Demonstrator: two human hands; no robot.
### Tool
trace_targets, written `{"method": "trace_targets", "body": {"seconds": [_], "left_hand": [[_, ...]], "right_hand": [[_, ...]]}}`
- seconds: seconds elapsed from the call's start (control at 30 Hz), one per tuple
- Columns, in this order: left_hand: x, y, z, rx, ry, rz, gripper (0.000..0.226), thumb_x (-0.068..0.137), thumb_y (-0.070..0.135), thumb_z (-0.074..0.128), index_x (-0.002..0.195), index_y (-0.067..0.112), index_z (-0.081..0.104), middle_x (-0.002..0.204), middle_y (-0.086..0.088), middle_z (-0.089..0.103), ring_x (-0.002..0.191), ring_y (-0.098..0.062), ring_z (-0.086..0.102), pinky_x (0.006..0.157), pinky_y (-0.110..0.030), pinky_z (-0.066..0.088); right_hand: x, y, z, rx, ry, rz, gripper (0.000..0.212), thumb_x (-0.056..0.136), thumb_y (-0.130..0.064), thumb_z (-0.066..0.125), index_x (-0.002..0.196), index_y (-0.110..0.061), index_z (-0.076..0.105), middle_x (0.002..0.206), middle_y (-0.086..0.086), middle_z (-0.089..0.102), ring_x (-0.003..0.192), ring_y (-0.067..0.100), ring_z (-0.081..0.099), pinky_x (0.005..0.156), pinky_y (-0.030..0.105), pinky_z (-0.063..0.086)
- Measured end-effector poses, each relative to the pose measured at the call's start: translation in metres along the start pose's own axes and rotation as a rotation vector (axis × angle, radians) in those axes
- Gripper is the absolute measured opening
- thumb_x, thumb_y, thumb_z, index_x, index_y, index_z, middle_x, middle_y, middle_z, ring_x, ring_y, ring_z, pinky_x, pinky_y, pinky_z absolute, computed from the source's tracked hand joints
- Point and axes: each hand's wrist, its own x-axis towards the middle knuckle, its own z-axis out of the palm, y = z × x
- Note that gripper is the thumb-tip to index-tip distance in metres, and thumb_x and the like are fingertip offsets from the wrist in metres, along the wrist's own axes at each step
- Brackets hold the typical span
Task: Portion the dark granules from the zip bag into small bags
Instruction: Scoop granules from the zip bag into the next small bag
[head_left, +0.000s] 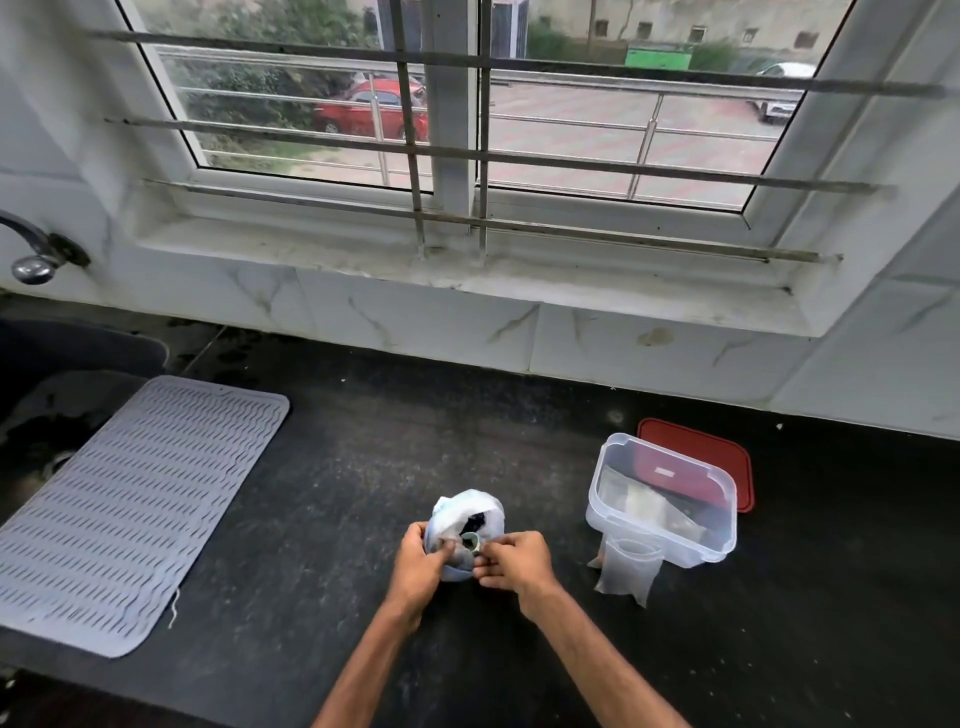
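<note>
A translucent whitish zip bag (470, 512) stands on the black counter near the middle front, its mouth spread wide. Dark granules (477, 521) show inside it, and a small round greenish thing, perhaps a scoop, sits at the near rim. My left hand (418, 564) grips the bag's near left edge. My right hand (514, 564) pinches its near right edge. A small empty clear bag (626, 569) stands open to the right, against the front of a plastic box.
A clear plastic box (602, 499) with flat packets inside stands right of the bag, with its red lid (727, 447) lying behind it. A grey ribbed drying mat (124, 509) covers the counter's left part, beside a dark sink (67, 358) and tap (31, 254). A barred window fills the back wall.
</note>
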Motion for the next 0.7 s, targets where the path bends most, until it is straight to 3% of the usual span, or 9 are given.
{"method": "trace_targets", "body": {"seconds": [0.17, 0.3, 0.47, 0.6, 0.7], "left_hand": [[0.002, -0.005, -0.005, 0.057, 0.180, 0.021, 0.019, 0.088, 0.004, 0.067, 0.097, 0.017, 0.055, 0.096, -0.011, 0.069, 0.086, -0.023, 0.068, 0.079, -0.045, 0.057], [0.001, -0.010, -0.003, 0.175, 0.195, 0.038, 0.019, 0.088, 0.013, 0.069, 0.097, 0.023, 0.054, 0.092, -0.004, 0.070, 0.083, -0.022, 0.069, 0.074, -0.050, 0.059], [-0.005, 0.001, 0.009, 0.288, 0.210, 0.047, 0.013, 0.088, 0.005, 0.062, 0.099, 0.007, 0.055, 0.087, -0.003, 0.063, 0.081, -0.020, 0.060, 0.060, -0.022, 0.042], [-0.006, 0.007, 0.012, 0.269, 0.224, 0.025, 0.016, 0.087, 0.003, 0.061, 0.102, 0.004, 0.056, 0.092, -0.007, 0.063, 0.082, -0.020, 0.059, 0.062, -0.026, 0.041], [-0.008, 0.008, 0.015, 0.152, 0.206, 0.021, 0.020, 0.086, -0.007, 0.058, 0.104, 0.002, 0.056, 0.093, -0.009, 0.064, 0.079, -0.016, 0.059, 0.063, -0.022, 0.044]], "right_hand": [[-0.004, -0.002, -0.010, 0.032, -0.040, -0.025, 0.010, 0.095, -0.001, 0.058, 0.098, 0.003, 0.066, 0.073, 0.014, 0.071, 0.058, 0.018, 0.068, 0.059, 0.026, 0.060], [-0.006, -0.003, -0.021, 0.050, -0.056, -0.044, 0.009, 0.094, -0.003, 0.061, 0.097, 0.001, 0.068, 0.078, 0.015, 0.074, 0.063, 0.019, 0.071, 0.064, 0.028, 0.061], [-0.002, -0.002, -0.021, -0.407, 0.126, -0.307, 0.018, 0.086, -0.009, 0.059, 0.073, -0.015, 0.071, 0.065, 0.005, 0.073, 0.060, 0.016, 0.072, 0.065, 0.037, 0.062], [-0.001, -0.008, -0.006, -0.876, 0.219, -0.463, 0.020, 0.090, -0.021, 0.056, 0.088, -0.011, 0.073, 0.085, 0.007, 0.075, 0.082, 0.024, 0.072, 0.072, 0.034, 0.056], [0.002, -0.003, 0.002, -0.910, 0.215, -0.471, 0.020, 0.093, -0.018, 0.056, 0.093, -0.008, 0.073, 0.090, 0.010, 0.074, 0.086, 0.026, 0.072, 0.074, 0.035, 0.056]]}}
